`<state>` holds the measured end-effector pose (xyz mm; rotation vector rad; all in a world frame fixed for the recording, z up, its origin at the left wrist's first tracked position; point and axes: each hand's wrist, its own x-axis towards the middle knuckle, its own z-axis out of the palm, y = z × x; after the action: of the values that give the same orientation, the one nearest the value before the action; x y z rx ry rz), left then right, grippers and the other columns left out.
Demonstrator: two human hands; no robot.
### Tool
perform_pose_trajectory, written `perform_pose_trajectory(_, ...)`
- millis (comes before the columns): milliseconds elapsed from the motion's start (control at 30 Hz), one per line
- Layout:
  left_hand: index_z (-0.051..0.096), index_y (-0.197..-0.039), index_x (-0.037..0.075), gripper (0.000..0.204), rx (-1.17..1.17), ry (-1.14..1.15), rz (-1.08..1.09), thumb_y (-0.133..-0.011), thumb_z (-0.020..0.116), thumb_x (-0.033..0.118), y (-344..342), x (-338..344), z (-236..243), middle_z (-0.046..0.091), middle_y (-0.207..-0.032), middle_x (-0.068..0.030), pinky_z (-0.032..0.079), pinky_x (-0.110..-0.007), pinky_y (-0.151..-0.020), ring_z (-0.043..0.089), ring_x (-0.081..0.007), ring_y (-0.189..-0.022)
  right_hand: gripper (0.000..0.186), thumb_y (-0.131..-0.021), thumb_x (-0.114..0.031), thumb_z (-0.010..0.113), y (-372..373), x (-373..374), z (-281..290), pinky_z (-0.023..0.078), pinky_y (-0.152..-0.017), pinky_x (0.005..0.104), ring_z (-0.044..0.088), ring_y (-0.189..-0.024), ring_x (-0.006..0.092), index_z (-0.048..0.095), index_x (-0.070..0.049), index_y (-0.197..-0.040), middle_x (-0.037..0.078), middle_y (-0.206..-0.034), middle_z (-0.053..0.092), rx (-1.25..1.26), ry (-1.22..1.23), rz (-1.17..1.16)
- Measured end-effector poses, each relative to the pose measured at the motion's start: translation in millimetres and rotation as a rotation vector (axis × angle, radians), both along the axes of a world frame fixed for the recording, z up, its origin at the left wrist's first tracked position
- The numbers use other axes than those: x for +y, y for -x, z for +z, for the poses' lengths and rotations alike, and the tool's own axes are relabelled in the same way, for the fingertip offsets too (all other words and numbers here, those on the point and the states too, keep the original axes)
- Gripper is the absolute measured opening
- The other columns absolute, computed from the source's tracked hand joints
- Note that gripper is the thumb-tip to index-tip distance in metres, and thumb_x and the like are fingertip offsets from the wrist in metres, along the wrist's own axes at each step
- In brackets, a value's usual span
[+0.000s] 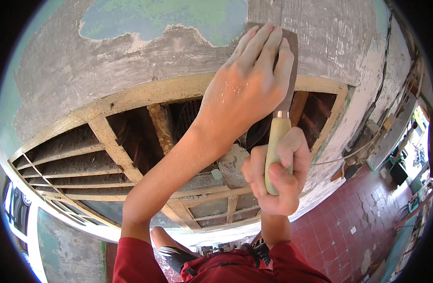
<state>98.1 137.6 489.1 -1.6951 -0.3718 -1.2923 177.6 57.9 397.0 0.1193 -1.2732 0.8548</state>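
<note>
The left hand (250, 87), at one o'clock, hides much of the blade (292, 37), its fingers straight on it, a bit apart. The scraper (287, 101) points to twelve. The right hand (288, 188), at four, curls its fingers round the handle (278, 132).

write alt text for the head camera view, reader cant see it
A person's bare right hand grips a flat-bladed metal scraper by its pale yellow-green handle, the left hand laid over its blade against a worn grey wall with patchy blue-green paint. Below is a beige wooden frame with dark openings; a red tiled floor shows at lower right.
</note>
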Motion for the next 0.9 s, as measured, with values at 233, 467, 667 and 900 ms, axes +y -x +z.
perform_pose_trajectory(233,0.057,-0.108,-0.005,0.036,0.006,0.007,0.015,-0.073,0.062,-0.002,0.0,0.1,1.7,0.061,-0.116,-0.0154,0.051,-0.037,-0.097,0.058,-0.0305,-0.115,0.018,-0.088,-0.009,0.049,-3.4,-0.7,-0.7,0.027,-0.036,0.0202,0.033,-0.036,0.0071,0.031,-0.009,-0.086,0.005,-0.052,0.040,-0.067,0.009,-0.013)
perform_pose_trajectory(467,0.059,-0.103,-0.007,0.032,0.058,-0.061,0.052,-0.073,0.062,0.004,3.1,4.6,11.2,0.062,-0.111,-0.0198,0.049,-0.037,-0.098,0.059,-0.0311,-0.110,0.019,-0.086,-0.010,0.053,3.7,-0.5,9.2,0.022,-0.036,0.0194,0.031,-0.036,0.0041,0.035,-0.008,-0.081,0.001,-0.052,0.039,0.003,0.024,-0.053)
perform_pose_trajectory(667,0.058,-0.106,-0.006,0.034,0.028,-0.035,-0.008,-0.073,0.061,0.001,-0.1,0.5,16.3,0.062,-0.114,-0.0183,0.050,-0.038,-0.098,0.059,-0.0312,-0.112,0.018,-0.087,-0.010,0.049,-3.9,0.2,13.6,0.025,-0.035,0.0209,0.032,-0.035,0.0078,0.031,-0.010,-0.086,0.006,-0.050,0.041,-0.077,-0.021,-0.066)
perform_pose_trajectory(900,0.057,-0.109,-0.006,0.038,0.039,0.008,0.004,-0.072,0.062,-0.002,2.2,-1.6,5.8,0.061,-0.118,-0.0166,0.051,-0.038,-0.096,0.057,-0.0312,-0.115,0.017,-0.086,-0.008,0.048,-2.8,-1.4,8.2,0.023,-0.034,0.0200,0.031,-0.036,0.0069,0.031,-0.010,-0.086,0.005,-0.050,0.039,-0.082,-0.010,-0.070)
